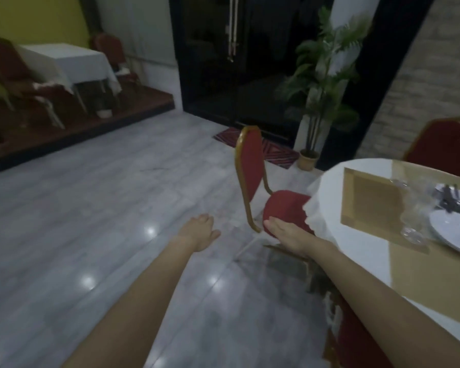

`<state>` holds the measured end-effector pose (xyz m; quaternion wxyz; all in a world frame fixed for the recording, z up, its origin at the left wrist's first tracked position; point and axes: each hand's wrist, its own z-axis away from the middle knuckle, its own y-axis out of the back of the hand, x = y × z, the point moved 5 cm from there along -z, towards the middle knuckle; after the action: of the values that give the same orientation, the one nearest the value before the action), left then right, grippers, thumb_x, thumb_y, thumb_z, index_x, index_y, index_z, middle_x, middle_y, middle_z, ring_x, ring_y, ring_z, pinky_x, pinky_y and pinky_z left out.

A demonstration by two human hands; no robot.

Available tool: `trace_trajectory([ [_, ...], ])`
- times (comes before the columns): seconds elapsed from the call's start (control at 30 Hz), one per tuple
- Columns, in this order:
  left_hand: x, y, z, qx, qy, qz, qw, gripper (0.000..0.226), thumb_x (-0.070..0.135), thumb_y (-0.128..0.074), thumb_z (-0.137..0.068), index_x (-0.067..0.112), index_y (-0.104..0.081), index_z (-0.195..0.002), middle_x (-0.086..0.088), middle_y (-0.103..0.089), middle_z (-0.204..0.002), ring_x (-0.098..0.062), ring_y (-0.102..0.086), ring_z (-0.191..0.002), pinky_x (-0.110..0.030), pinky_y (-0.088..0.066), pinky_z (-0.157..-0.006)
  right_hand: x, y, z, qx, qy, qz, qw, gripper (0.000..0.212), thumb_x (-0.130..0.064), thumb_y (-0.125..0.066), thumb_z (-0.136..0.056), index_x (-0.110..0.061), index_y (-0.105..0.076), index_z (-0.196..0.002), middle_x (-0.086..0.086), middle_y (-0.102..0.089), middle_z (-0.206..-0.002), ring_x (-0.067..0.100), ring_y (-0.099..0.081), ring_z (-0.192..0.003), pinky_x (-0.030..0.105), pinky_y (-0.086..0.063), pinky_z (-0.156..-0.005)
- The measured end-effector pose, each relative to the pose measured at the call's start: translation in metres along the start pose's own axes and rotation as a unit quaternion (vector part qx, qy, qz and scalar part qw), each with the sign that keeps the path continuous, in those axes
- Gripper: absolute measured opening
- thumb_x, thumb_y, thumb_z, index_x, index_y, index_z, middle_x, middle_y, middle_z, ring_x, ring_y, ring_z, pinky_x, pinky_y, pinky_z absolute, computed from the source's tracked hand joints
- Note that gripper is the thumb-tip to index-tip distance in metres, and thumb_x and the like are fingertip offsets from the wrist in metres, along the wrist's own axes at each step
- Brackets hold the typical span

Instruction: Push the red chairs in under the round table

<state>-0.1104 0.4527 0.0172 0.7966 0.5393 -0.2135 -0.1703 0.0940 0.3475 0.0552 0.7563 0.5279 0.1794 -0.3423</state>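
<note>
A red chair with a gold frame [252, 166] stands at the left edge of the round table [329, 187], which wears a white cloth; its seat is partly beneath the cloth. My right hand [284, 232] reaches out flat with fingers together, overlapping the seat's near edge; whether it touches is unclear. My left hand [199, 232] hovers open over the floor, left of the chair, holding nothing. A second red chair [444, 144] stands behind the table at the far right. Another red chair [356, 338] sits close under my right forearm, partly hidden.
The table carries a tan runner [377, 208], white plates with cutlery [452, 221] and glasses. A potted plant [319, 83] and a patterned mat [276, 152] lie before dark glass doors. A raised platform at the left holds another clothed table [72, 62] with chairs.
</note>
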Motion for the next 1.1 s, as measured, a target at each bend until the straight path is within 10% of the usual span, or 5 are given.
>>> trace_trajectory([
  [0.2, -0.114, 0.012, -0.065, -0.006, 0.048, 0.018, 0.999, 0.060, 0.036, -0.022, -0.104, -0.001, -0.010, -0.149, -0.018, -0.006, -0.160, -0.028, -0.007, -0.149, -0.037, -0.011, -0.123, -0.049, -0.021, -0.132, -0.041, 0.025, 0.020, 0.999, 0.081, -0.069, -0.024, -0.089, -0.013, -0.026, -0.147, 0.008, -0.027, -0.156, 0.021, -0.025, -0.142, 0.041, -0.017, -0.119],
  [0.47, -0.213, 0.065, -0.188, -0.024, 0.067, -0.006, 0.997, 0.057, 0.033, -0.022, -0.104, -0.003, -0.011, -0.148, -0.021, -0.007, -0.160, -0.030, -0.009, -0.148, -0.038, -0.012, -0.121, -0.108, -0.023, -0.317, -0.072, 0.045, 0.035, 0.996, 0.058, -0.041, -0.023, -0.102, -0.004, -0.019, -0.147, 0.011, -0.021, -0.157, 0.023, -0.021, -0.143, 0.028, -0.013, -0.114],
  [1.1, -0.488, 0.199, -0.501, -0.037, 0.129, -0.027, 0.991, 0.055, 0.033, -0.021, -0.104, -0.002, -0.017, -0.147, -0.020, -0.014, -0.159, -0.030, -0.015, -0.147, -0.040, -0.018, -0.120, -0.267, 0.018, -0.747, -0.122, 0.080, 0.096, 0.985, 0.065, -0.048, -0.025, -0.100, -0.007, -0.014, -0.149, 0.008, -0.015, -0.159, 0.019, -0.016, -0.145, 0.030, -0.009, -0.118],
])
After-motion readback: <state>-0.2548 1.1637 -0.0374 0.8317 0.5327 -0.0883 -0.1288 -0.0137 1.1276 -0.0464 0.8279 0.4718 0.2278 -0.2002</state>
